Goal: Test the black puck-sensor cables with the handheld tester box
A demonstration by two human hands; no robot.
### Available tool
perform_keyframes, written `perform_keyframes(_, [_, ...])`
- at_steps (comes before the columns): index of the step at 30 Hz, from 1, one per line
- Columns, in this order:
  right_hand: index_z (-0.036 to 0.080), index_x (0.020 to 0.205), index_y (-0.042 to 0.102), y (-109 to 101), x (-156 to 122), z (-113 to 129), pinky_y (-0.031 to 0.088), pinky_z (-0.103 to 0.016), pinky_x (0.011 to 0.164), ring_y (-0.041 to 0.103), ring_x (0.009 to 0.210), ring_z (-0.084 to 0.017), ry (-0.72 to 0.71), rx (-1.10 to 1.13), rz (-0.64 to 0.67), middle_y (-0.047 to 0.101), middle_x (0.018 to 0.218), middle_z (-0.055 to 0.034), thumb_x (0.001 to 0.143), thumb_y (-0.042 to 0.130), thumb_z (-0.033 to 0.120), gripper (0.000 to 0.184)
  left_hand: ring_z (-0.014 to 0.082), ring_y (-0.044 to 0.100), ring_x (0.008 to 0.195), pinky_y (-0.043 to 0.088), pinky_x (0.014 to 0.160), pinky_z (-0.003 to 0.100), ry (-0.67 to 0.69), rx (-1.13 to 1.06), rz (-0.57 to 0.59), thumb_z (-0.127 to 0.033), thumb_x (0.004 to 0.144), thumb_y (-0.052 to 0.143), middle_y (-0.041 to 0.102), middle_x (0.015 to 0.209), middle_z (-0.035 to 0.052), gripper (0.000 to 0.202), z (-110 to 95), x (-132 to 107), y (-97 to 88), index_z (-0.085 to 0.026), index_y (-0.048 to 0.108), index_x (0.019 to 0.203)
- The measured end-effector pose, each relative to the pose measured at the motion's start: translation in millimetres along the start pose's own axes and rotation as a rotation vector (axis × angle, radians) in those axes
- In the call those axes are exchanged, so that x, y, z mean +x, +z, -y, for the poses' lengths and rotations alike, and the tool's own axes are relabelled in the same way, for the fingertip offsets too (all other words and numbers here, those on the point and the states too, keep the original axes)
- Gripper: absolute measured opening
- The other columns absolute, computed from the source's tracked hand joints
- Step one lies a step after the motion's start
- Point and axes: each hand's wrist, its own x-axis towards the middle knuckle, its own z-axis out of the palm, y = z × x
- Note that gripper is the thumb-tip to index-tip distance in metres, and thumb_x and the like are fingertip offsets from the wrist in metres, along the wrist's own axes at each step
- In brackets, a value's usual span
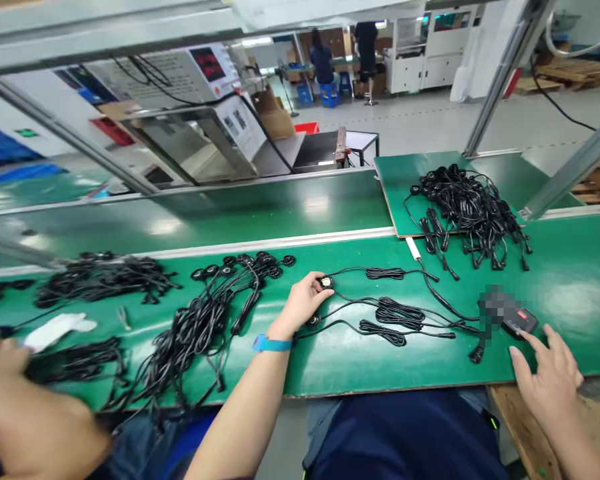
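My left hand [304, 301], with a blue band at its wrist, pinches a small round black cable head [325, 283] with a pale centre. A second round head [313, 320] is partly hidden under this hand. Bundled black cables [400, 312] run from there to the right across the green bench [340, 377]. My right hand [550, 363] has its fingers spread. Its index fingertip is at the near edge of a black box [521, 323] with a red switch; whether it presses cannot be seen. A thick black connector [477, 353] lies left of the box.
Tangled black cables [465, 207] are heaped on a raised green board [397, 200] at back right. More cable bundles [195, 327] lie to the left, near a white glove [60, 330]. A co-worker's arm [30, 413] reaches in at lower left. Metal posts [503, 80] frame the bench.
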Motion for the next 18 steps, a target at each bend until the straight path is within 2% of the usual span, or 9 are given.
perform_keyframes(6, [0.023, 0.129, 0.064, -0.4, 1.9, -2.1, 0.032, -0.067, 0.117, 0.035, 0.147, -0.042, -0.009, 0.006, 0.016, 0.035, 0.162, -0.0109, 0.096, 0.038, 0.072, 0.065, 0.0159, 0.054, 0.067, 0.043, 0.066, 0.028, -0.024, -0.095, -0.047, -0.047, 0.078, 0.073, 0.058, 0.073, -0.0033, 0.041, 9.3, 0.0, 3.1, -0.019, 0.065, 0.108])
perform_keyframes(12, [0.029, 0.137, 0.058, 0.6, 3.2, 3.3, 0.027, -0.056, 0.124, 0.030, 0.151, -0.035, 0.016, 0.038, 0.025, 0.033, 0.163, -0.0071, 0.097, 0.037, 0.067, 0.059, 0.0158, 0.053, 0.068, 0.041, 0.066, 0.028, -0.046, -0.127, -0.023, -0.046, 0.079, 0.074, 0.057, 0.074, -0.0028, 0.041, 7.8, -3.0, 1.4, -0.019, 0.064, 0.108])
perform_keyframes(18, [0.028, 0.133, 0.059, -5.7, 4.5, -0.4, 0.033, -0.057, 0.120, 0.035, 0.148, -0.035, 0.022, -0.068, 0.034, 0.037, 0.161, -0.0085, 0.099, 0.029, 0.069, 0.061, 0.0145, 0.051, 0.067, 0.039, 0.064, 0.026, -0.028, -0.132, -0.022, -0.043, 0.081, 0.074, 0.056, 0.071, -0.0039, 0.036, 11.4, -1.1, 2.5, -0.019, 0.065, 0.106])
